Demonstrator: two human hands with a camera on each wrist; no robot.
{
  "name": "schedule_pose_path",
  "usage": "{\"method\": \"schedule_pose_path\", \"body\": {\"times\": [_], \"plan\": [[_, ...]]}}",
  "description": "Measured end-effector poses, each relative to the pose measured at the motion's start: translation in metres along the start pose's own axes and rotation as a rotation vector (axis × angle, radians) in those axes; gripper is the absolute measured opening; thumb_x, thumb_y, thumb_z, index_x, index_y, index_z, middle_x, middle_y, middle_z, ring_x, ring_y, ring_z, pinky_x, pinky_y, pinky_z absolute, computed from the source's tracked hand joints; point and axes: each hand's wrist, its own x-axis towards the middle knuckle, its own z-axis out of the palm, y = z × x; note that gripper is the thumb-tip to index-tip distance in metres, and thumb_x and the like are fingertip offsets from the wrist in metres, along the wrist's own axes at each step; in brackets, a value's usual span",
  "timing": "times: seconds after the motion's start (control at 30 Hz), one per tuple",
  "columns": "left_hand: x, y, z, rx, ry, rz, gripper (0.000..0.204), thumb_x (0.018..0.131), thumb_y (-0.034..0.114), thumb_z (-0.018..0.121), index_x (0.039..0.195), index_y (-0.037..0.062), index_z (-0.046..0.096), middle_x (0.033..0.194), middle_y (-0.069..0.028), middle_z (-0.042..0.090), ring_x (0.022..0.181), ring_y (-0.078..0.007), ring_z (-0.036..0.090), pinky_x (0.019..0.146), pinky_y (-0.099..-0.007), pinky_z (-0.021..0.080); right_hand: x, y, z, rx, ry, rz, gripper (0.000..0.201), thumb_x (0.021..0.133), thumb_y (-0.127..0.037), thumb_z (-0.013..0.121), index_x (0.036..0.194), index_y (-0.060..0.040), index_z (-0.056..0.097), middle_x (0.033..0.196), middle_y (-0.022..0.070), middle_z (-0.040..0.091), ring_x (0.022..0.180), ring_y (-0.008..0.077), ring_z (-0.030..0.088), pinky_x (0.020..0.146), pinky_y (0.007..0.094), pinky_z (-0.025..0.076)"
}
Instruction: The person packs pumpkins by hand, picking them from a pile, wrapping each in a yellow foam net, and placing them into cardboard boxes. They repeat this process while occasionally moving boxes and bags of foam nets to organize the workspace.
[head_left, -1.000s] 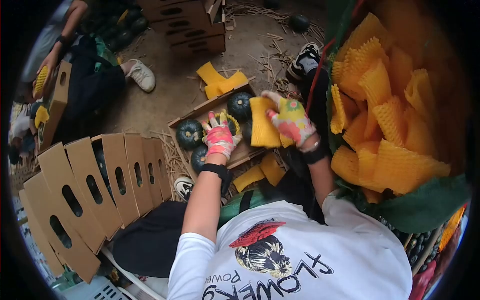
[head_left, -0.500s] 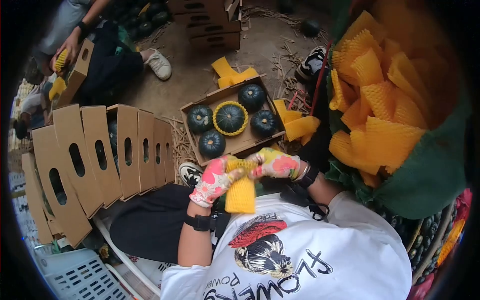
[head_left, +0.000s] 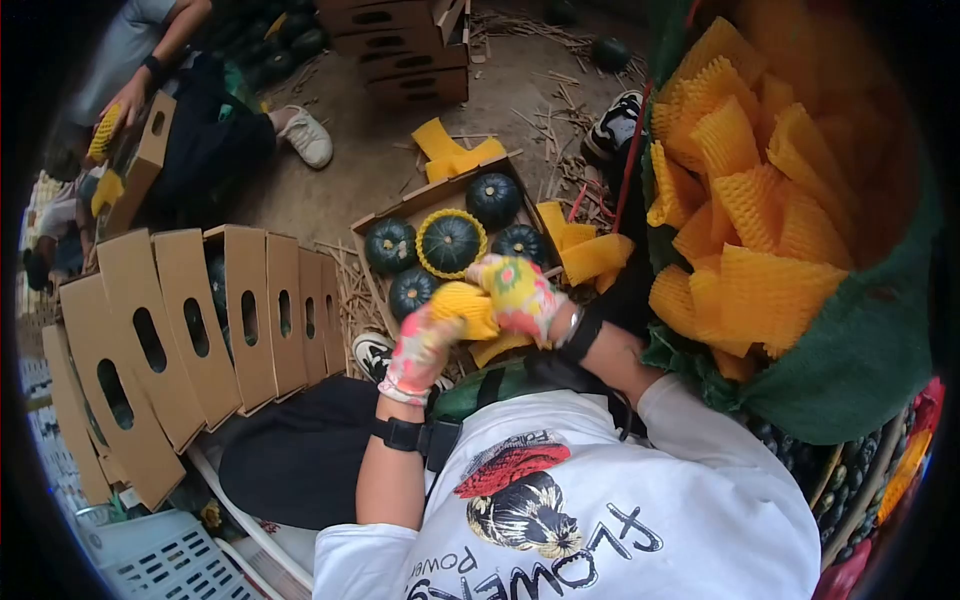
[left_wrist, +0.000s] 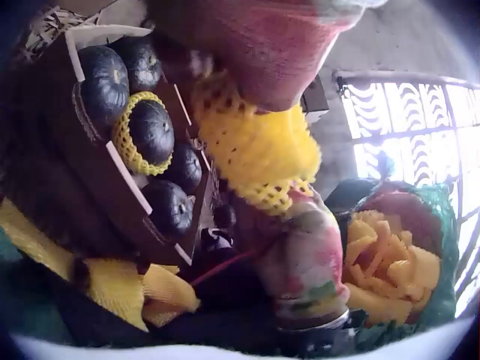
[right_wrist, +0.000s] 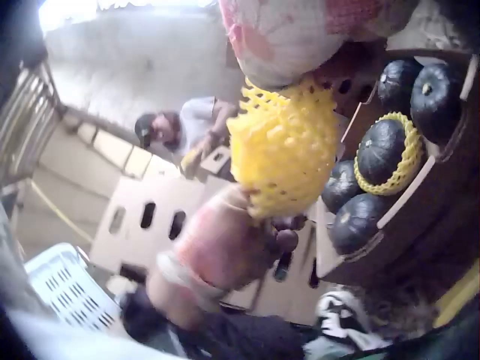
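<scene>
Between the two gloved hands, a yellow foam net (head_left: 465, 309) is bunched up in front of the box's near edge. The left hand (head_left: 418, 350) pinches its left side, and the right hand (head_left: 521, 297) grips its upper right. Both wrist views show the net (left_wrist: 259, 154) (right_wrist: 285, 146) spread, with holes along its rims. Beyond the hands, an open cardboard box (head_left: 366, 226) holds several dark green squashes. The middle squash (head_left: 450, 244) wears a yellow net ring; the squash at the back (head_left: 493, 200) has none.
At left, cardboard boxes (head_left: 150, 340) stand in a row. A green sack of yellow nets (head_left: 850, 385) is at right. Loose nets (head_left: 597, 256) lie beside the box. Another person (head_left: 200, 120) sits at upper left, and stacked boxes (head_left: 415, 85) stand at the back.
The left hand has left the middle squash, whose net ring now shows. Both hands came together nearer the body with a flat net, then moved forward slightly as it bunched up.
</scene>
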Motion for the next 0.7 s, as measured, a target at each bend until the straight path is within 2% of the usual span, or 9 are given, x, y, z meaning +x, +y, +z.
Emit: {"method": "schedule_pose_path", "body": {"times": [0.03,0.13,0.23,0.3,0.37,0.5,0.57,0.63,0.7], "plan": [[0.006,-0.008,-0.013,-0.049,0.113,0.072,0.037,0.087,0.015,0.064,0.119,-0.0021,0.055,0.113,-0.0087,0.062,0.1,-0.0151,0.06,0.091,-0.0291,0.046,0.014,0.007,-0.004,-0.045,-0.042,0.036,0.024,0.077,-0.026,0.062,0.094,-0.0094,0.063,0.096,0.0155,0.061,0.091,0.0326,0.062,0.076,0.0426,0.05],[0.025,-0.019,-0.034,0.633,0.533,0.24,0.025,0.09,0.01,0.056,0.112,-0.0001,0.059,0.098,-0.0073,0.067,0.087,-0.0196,0.065,0.077,-0.0325,0.052,0.036,0.043,0.003,-0.437,-0.129,0.234,0.038,0.082,-0.036,0.06,0.108,-0.0087,0.061,0.102,0.0168,0.06,0.094,0.0314,0.06,0.078,0.0423,0.049],[0.034,-0.044,-0.076,1.145,0.583,0.184,0.025,0.088,0.0,0.051,0.111,-0.0002,0.06,0.093,-0.0064,0.067,0.084,-0.0208,0.066,0.074,-0.0326,0.053,0.041,0.061,0.02,-0.558,-0.208,0.312,0.054,0.077,-0.037,0.066,0.122,-0.0086,0.054,0.108,0.0205,0.056,0.099,0.0321,0.058,0.083,0.0419,0.048],[0.03,-0.046,-0.072,1.115,0.542,0.183,0.031,0.084,-0.005,0.047,0.112,0.0002,0.06,0.096,-0.0078,0.066,0.088,-0.0214,0.065,0.074,-0.032,0.053,0.038,0.055,0.008,-0.555,-0.313,0.34,0.064,0.074,-0.036,0.069,0.128,-0.0086,0.05,0.111,0.0223,0.054,0.102,0.0329,0.057,0.087,0.0417,0.047],[0.025,-0.022,-0.041,0.623,0.406,0.259,0.039,0.081,-0.008,0.044,0.116,0.0017,0.058,0.104,-0.0095,0.064,0.092,-0.0224,0.064,0.077,-0.033,0.053,0.037,0.049,-0.008,-0.024,-0.231,0.504,0.075,0.065,-0.038,0.075,0.13,-0.0113,0.05,0.111,0.0223,0.051,0.105,0.0362,0.054,0.091,0.0423,0.045],[0.014,0.01,0.029,0.229,0.075,0.098,0.059,0.08,-0.007,0.055,0.135,0.0052,0.04,0.124,-0.0073,0.053,0.107,-0.0209,0.058,0.089,-0.0303,0.049,0.022,-0.011,-0.018,0.36,0.197,0.311,0.058,0.07,-0.041,0.074,0.118,-0.0105,0.061,0.106,0.023,0.055,0.102,0.0378,0.054,0.091,0.0399,0.044],[0.018,-0.003,0.021,0.271,0.187,0.2,0.068,0.078,-0.006,0.063,0.139,0.0084,0.035,0.129,-0.0059,0.049,0.11,-0.0197,0.056,0.093,-0.0321,0.048,0.014,-0.033,-0.01,0.274,0.411,0.196,0.05,0.072,-0.044,0.073,0.109,-0.0103,0.066,0.099,0.0216,0.054,0.098,0.0357,0.054,0.088,0.0408,0.045],[0.004,0.009,0.014,-0.043,0.217,0.033,0.065,0.078,0.0,0.066,0.136,0.0083,0.039,0.127,-0.0074,0.053,0.111,-0.022,0.056,0.097,-0.0355,0.046,0.011,-0.021,0.005,0.402,0.45,0.135,0.043,0.078,-0.038,0.071,0.11,-0.0091,0.065,0.097,0.0178,0.054,0.097,0.0307,0.055,0.086,0.0399,0.046],[-0.006,0.008,0.0,-0.114,-0.031,0.086,0.059,0.079,0.011,0.07,0.132,0.0074,0.044,0.124,-0.0098,0.056,0.113,-0.0262,0.056,0.101,-0.041,0.044,0.005,-0.004,0.009,1.43,0.265,0.604,0.039,0.082,-0.027,0.067,0.116,-0.0078,0.062,0.098,0.015,0.055,0.096,0.0267,0.055,0.088,0.0385,0.046]]}}
